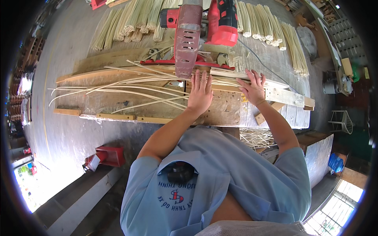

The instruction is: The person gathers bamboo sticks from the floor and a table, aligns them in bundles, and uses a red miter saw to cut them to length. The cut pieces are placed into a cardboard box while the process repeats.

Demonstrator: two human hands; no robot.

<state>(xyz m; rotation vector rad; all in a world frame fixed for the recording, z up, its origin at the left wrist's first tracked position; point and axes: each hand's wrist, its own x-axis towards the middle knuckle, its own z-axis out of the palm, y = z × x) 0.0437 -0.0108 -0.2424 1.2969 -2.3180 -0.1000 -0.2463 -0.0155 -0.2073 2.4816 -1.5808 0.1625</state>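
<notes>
A loose bundle of long, thin, pale rods [147,80], like cane or rattan, lies across the workbench. Its left ends fan out and curve. Above it stands a red miter saw [188,39], its slotted guard reaching down close to my left hand. My left hand [201,93] lies on the rods with fingers stretched out toward the saw fence, just right of the guard's lower end. Further right, my right hand [254,87] rests over the rods' right part, fingers spread and thumb apart. The blade is hidden by the guard.
Bundles of cut rods [136,19] lie at the far left of the bench, with more bundles [260,21] at the far right. A cable [262,61] runs right from the saw. Wooden strips [114,117] edge the bench's near side. Rod offcuts [256,137] lie below it.
</notes>
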